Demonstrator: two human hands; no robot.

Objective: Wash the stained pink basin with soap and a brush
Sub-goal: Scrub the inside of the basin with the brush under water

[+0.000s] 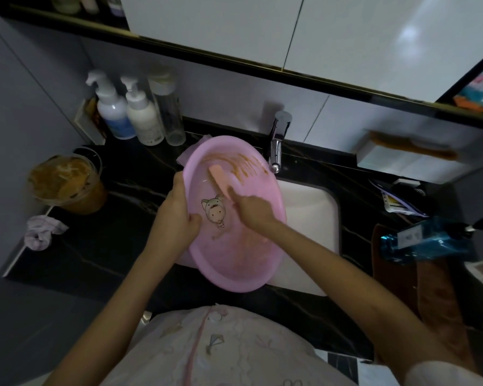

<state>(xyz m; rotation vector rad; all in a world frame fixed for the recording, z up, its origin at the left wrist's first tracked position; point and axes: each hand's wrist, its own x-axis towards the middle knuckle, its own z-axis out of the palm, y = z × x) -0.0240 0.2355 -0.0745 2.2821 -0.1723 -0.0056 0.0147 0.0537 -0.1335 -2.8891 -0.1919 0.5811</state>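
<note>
Two hands centre frame: left hand (pixel 179 210) grips the pink basin's (pixel 234 263) left rim, likely steadying it over the white sink (pixel 307 210), while right hand (pixel 253 211) holds the salmon brush (pixel 219 178) reaching toward orange stains (pixel 248 162) beneath the faucet (pixel 276 146).

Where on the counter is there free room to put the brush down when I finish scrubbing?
Bare black counter lies between the crumpled cloth and the pink basin, below the stained cup. It is bare too behind the sink, between the faucet and the white box. The right side is crowded: blue bottle, brown towel, papers.
</note>
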